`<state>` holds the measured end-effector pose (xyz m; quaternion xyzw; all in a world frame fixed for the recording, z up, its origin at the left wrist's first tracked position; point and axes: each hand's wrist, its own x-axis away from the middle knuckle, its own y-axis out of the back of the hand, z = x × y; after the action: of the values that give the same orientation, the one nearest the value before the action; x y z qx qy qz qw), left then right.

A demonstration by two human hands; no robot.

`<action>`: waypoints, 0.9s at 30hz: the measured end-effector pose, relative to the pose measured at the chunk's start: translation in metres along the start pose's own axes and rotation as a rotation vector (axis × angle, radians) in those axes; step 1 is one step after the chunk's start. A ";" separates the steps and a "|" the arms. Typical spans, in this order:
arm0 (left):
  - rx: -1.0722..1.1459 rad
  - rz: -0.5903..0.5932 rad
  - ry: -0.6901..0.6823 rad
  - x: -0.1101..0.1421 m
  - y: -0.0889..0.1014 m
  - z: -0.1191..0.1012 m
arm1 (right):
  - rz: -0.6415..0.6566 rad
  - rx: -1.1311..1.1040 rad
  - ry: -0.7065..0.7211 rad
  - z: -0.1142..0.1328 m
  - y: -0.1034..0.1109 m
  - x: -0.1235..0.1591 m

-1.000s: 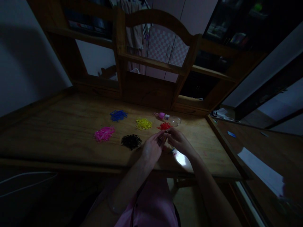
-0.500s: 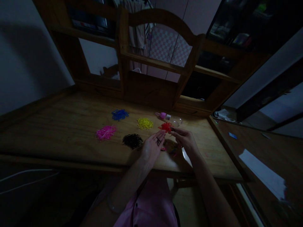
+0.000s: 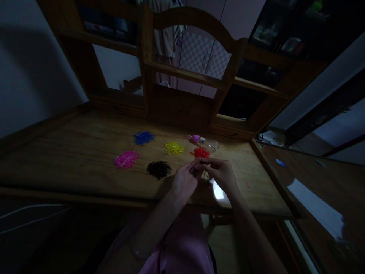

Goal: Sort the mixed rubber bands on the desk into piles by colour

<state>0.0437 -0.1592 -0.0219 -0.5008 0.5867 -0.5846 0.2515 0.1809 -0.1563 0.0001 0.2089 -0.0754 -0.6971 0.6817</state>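
Note:
My left hand [image 3: 184, 182] is half closed, palm up, with a few small black rubber bands [image 3: 195, 173] just visible in it. Against its fingertips, my right hand [image 3: 221, 173] pinches something too small and dark to make out. Right behind the fingers lies a pile of red rubber bands [image 3: 201, 152]. A black pile [image 3: 159, 169] is left of my left hand, and a yellow pile [image 3: 173, 148] sits farther back. Some small loose pieces under my hands are mostly hidden.
Pink [image 3: 126, 159] and blue [image 3: 143, 137] piles of bands lie on the left of the wooden desk [image 3: 85, 152]. A clear bottle [image 3: 211, 144] with a pink top lies behind the red pile. White paper [image 3: 316, 207] rests on the surface at right.
My right hand has come back from the edge of the red pile to meet my left fingertips. The left fingers, flatter before, have curled up, covering most of the black bands.

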 end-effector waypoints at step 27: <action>0.083 -0.087 -0.069 0.049 0.028 -0.045 | 0.200 0.603 0.230 -0.007 -0.027 -0.018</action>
<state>-0.0223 -0.1884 -0.0257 -0.5347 0.5306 -0.6013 0.2665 0.1583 -0.1362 -0.0134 0.4700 -0.2207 -0.5449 0.6583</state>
